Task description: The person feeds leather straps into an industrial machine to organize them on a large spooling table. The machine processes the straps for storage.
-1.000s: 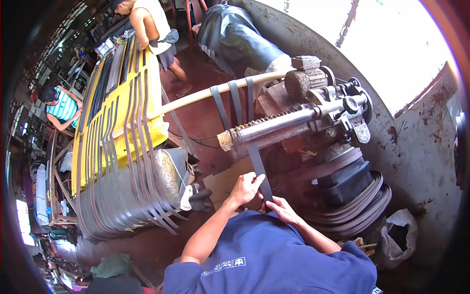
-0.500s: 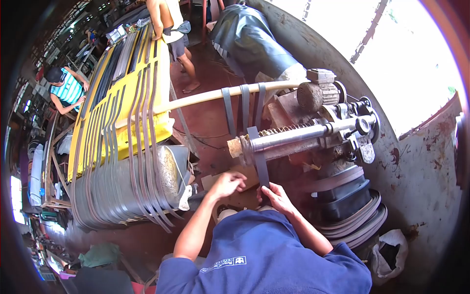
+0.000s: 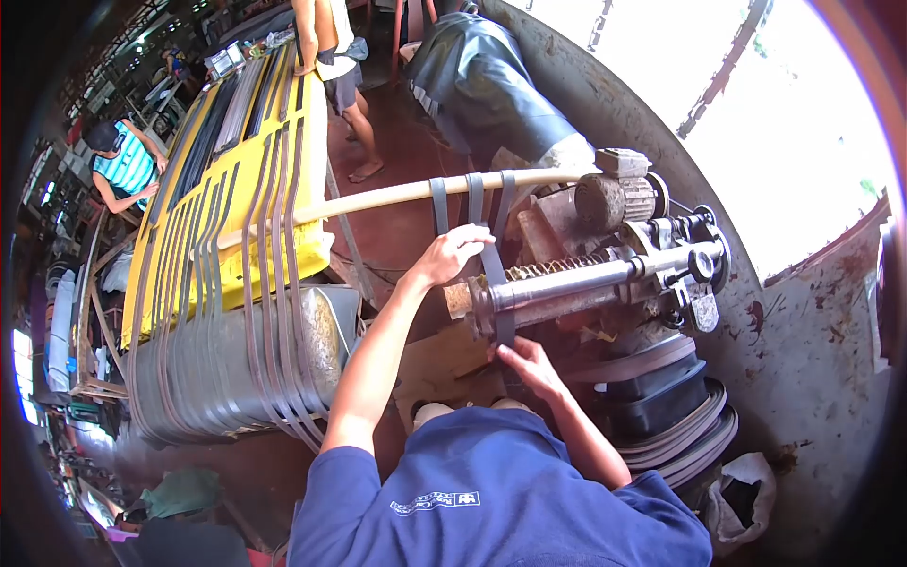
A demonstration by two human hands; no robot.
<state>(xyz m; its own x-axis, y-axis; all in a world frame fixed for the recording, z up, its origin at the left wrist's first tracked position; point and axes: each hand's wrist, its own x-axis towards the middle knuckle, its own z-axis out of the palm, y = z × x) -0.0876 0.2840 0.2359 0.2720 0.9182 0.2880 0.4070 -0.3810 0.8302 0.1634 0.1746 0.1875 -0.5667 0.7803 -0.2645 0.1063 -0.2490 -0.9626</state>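
Note:
A dark strap [image 3: 493,267] lies over the end of the machine's metal rollers [image 3: 567,283] and hangs down on the near side. My left hand [image 3: 452,253] is raised to the strap's upper end, its fingers closed on it beyond the rollers. Below the rollers, my right hand [image 3: 531,366] pinches the lower part of the same strap. Just past my left hand, more dark straps [image 3: 439,203] hang over a long pale pole [image 3: 387,197].
Many long straps drape over a yellow-covered table [image 3: 312,189] and a grey roll [image 3: 326,340] at left. Two people stand by that table. A motor [image 3: 614,197] tops the machine; coiled straps [image 3: 694,449] and a white sack [image 3: 742,529] sit at right.
My left hand has moved up and away from me, from beside the strap to its upper end. My right hand has shifted slightly up and right, still on the strap.

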